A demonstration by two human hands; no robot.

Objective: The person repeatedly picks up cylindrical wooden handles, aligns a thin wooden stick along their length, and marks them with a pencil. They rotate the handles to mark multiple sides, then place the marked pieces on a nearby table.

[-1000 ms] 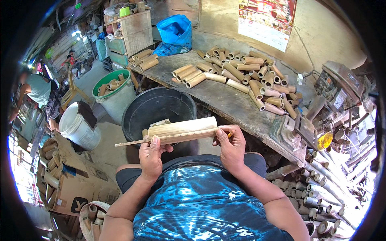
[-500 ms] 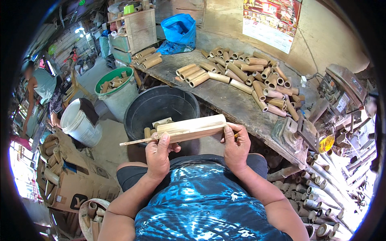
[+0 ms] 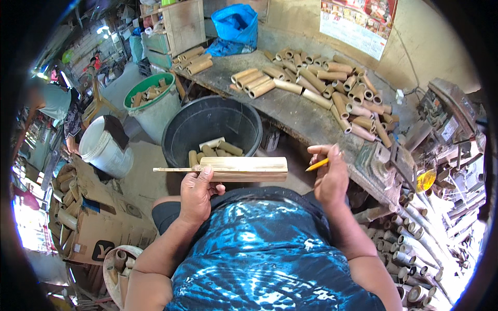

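My left hand point(image 3: 197, 196) is closed on a piece of bamboo point(image 3: 244, 175), its thumb on top at the left end. The piece lies level in front of my shirt, its upper face brightly lit. Along it runs a thin wooden strip point(image 3: 171, 169), pinched under the same thumb and sticking out past the left end. To the right, apart from the bamboo, my right hand point(image 3: 332, 179) is raised with a yellow pencil point(image 3: 317, 165) between its fingers, the dark tip pointing down and left.
A black tub point(image 3: 171, 129) with bamboo pieces stands just beyond my hands. Many cut bamboo tubes point(image 3: 337, 88) lie on the wooden bench point(image 3: 290, 127). Left are a green-rimmed bucket point(image 3: 155, 122), a white bucket point(image 3: 106, 160) and a cardboard box point(image 3: 114, 223). A person point(image 3: 54, 101) bends at far left.
My right hand has let go of the bamboo's right end and moved right and up, the pencil now plainly showing. The left hand keeps its hold, slightly lower.
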